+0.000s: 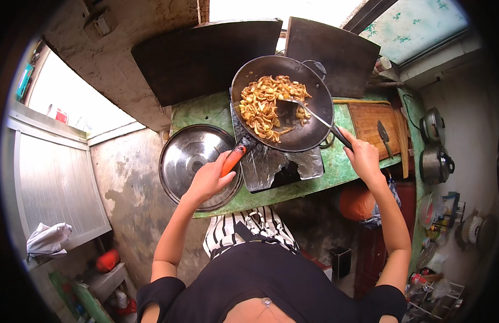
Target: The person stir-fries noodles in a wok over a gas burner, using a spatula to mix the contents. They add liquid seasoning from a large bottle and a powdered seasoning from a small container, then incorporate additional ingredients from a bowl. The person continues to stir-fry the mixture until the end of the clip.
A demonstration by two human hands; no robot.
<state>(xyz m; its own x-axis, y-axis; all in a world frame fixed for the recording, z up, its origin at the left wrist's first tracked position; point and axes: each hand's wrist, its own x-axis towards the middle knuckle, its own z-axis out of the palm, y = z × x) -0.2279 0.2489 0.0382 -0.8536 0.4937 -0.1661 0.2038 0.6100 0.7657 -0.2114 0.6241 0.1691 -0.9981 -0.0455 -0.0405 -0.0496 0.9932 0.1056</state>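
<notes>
My left hand [209, 177] is closed around the orange handle [234, 160] of a dark wok [306, 137]. In the wok lies a heap of browned, sliced food [259, 105], mostly towards its left and upper side. My right hand [362, 155] grips the black handle of a metal spatula [318, 117]. The spatula's blade is at the food, right of the wok's middle. Beneath the wok is a stove [287, 169] covered in torn foil. A round metal lid [185, 157] rests on the green counter to the left, partly behind my left hand.
At the right, a kitchen knife [383, 135] lies on a wooden cutting board [366, 121] on the green counter [338, 163]. Two dark boards [209, 56] [330, 56] stand behind the wok. Metal pots [433, 165] sit along the right wall. An orange object [356, 202] is below the counter.
</notes>
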